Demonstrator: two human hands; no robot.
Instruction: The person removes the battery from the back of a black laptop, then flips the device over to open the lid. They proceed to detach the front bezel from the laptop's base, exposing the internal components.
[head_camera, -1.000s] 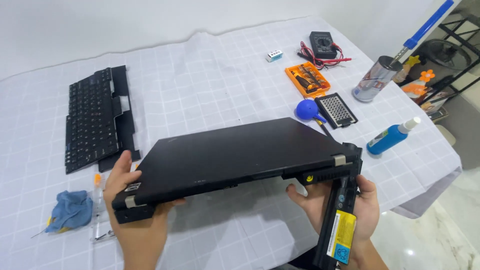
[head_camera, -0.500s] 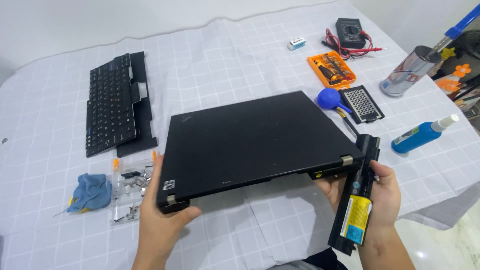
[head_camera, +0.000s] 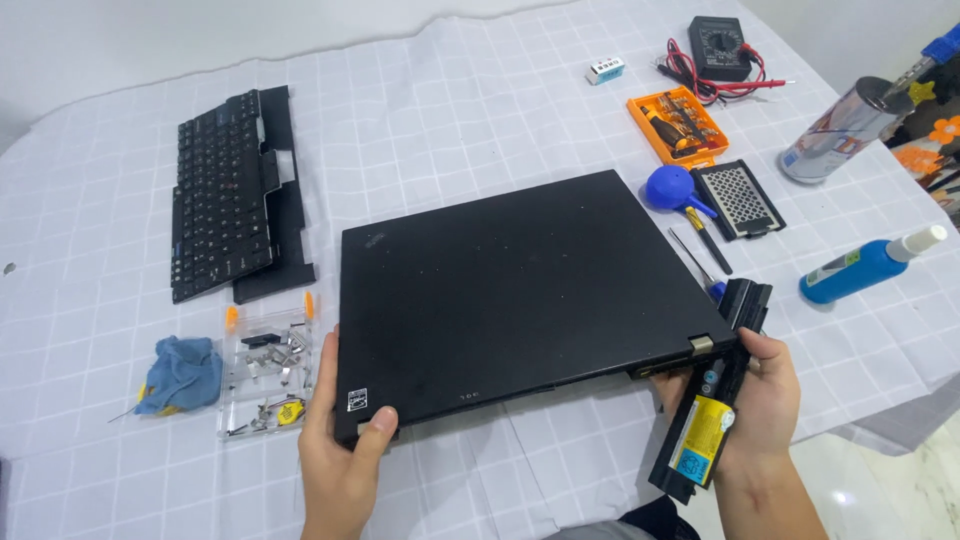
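White gridded tablecloth (head_camera: 480, 120) | left hand (head_camera: 345, 455) grips closed black laptop (head_camera: 520, 290) at lower-left corner | right hand (head_camera: 755, 400) holds black battery pack (head_camera: 715, 410) at lower right

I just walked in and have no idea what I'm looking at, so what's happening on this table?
A person has a closed black laptop lying flat on a white checked tablecloth. The left hand grips its near left corner, and the right hand holds a long black battery pack at the laptop's right corner. A detached keyboard lies to the left, with a clear tray of small parts and a blue cloth nearby. An orange screwdriver set, a multimeter and a blue spray bottle sit to the right.
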